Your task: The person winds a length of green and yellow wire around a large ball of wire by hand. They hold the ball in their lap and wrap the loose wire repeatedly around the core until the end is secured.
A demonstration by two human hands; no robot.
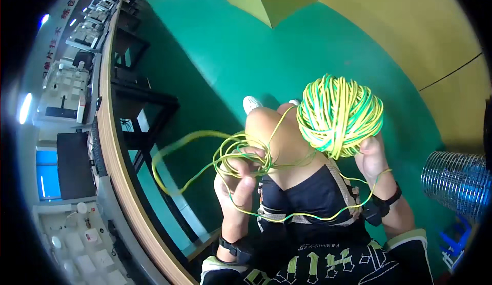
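Observation:
A large round ball of yellow-green wire rests in my right hand, whose fingers are mostly hidden behind it and whose thumb presses its lower right side. Loose coils of the same wire are gathered in my left hand, with the fingers curled and the thumb closed over them. One wide loop swings out to the left of that hand and looks blurred. A slack strand sags from the left hand across my lap to the right wrist. Both hands are above my knees, apart from each other.
On the left runs a long workbench with a wooden edge, bearing a dark monitor and white trays of parts. Dark metal legs stand beneath it. A wire-mesh basket and a blue object are at the right. Yellow panels rise from the green floor.

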